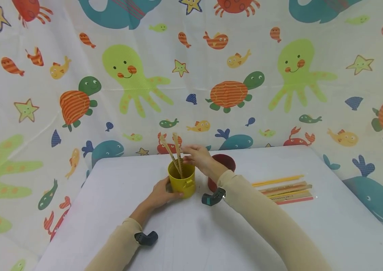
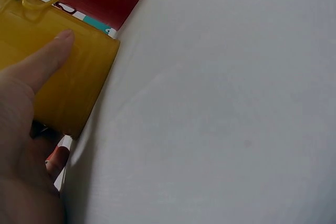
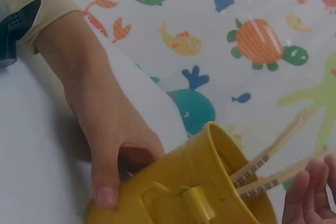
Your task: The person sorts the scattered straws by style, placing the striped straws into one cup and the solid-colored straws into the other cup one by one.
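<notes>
A: What lies nearest?

B: Bare white table [image 1: 184, 233], then, at seven o'clock from the yellow cup [image 1: 182, 187], a dark band [image 1: 146, 238] on the person's left wrist. Beyond it the left hand [image 1: 162, 194] holds that cup from eight o'clock, thumb along its side.

A: And the cup itself?

B: Mid-table, upright, its handle tab [image 1: 189, 183] facing about five o'clock. Two pale printed sticks [image 1: 177, 145] stand inside, tops leaning towards eleven.

A: The right hand [image 1: 201, 160]?

B: At one o'clock from the cup, beside the sticks, fingers loosely parted with no object plainly in them. Whether a fingertip touches the nearer stick cannot be told.

A: What could go wrong there?

B: Probably a tip-over: the tall sticks put weight above the rim, so a sideways knock from those fingers could tilt the cup if the left hand's hold slackened. One stick might also be flicked out.

A: Farther off?

B: The red cup [image 1: 226, 161] sits at two o'clock, partly behind the right wrist; a careless forearm could topple it. At three, a row of loose sticks [image 1: 279, 180] might scatter under a dragging sleeve. Farthest, at twelve, hangs the sea-animal curtain [image 1: 184, 86].
</notes>
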A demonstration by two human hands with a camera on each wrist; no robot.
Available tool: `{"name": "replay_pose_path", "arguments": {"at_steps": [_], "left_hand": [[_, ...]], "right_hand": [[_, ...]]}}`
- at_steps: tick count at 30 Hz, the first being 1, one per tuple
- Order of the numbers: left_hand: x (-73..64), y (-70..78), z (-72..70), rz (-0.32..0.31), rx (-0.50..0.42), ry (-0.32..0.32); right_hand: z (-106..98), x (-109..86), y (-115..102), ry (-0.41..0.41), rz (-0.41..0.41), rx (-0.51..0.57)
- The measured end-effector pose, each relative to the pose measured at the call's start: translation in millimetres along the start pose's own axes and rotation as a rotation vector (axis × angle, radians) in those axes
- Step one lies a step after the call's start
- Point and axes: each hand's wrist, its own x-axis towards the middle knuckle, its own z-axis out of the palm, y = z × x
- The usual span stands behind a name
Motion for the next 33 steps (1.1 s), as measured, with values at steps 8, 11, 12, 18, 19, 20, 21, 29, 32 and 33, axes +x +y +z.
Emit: {"name": "replay_pose_path", "arguments": {"at_steps": [8,11,12,18,19,20,21,29,32,33], "left_hand": [[-0.9,-0.3,-2.8,-0.001,0.003,0.013],[-0.4,-0.2,-3.5,-0.003,0.001,0.012],[-0.3,0.3,-3.6,-0.003,-0.001,0.011],[-1.6,3.1,-3.7,-0.006,-0.002,0.000],[-1.8,3.3,-3.6,-0.007,0.000,0.000],[-2.1,3.4,-3.4,-0.011,0.003,0.000],[-2.3,3.5,-3.3,-0.014,0.006,0.002],[-3.0,5.5,-1.5,0.007,-0.019,-0.005],[-3.5,6.6,-0.6,0.011,-0.029,-0.008],[-3.7,6.9,-0.3,0.010,-0.028,-0.009]], "right_hand": [[-15.6,-13.6,-16.6,-0.059,-0.060,-0.083],[-23.8,-21.1,-23.2,-0.075,-0.079,-0.132],[-27.1,-23.6,-25.1,-0.075,-0.082,-0.144],[-51.8,-38.2,-33.3,-0.072,-0.109,-0.179],[-56.9,-40.8,-34.1,-0.068,-0.114,-0.189],[-62.3,-43.8,-34.8,-0.065,-0.119,-0.200],[-67.8,-46.7,-35.1,-0.061,-0.125,-0.217],[-111.4,-70.1,-27.4,-0.089,-0.152,-0.309],[-128.3,-75.9,-20.8,-0.106,-0.165,-0.345],[-134.0,-77.5,-18.5,-0.106,-0.167,-0.355]]}}
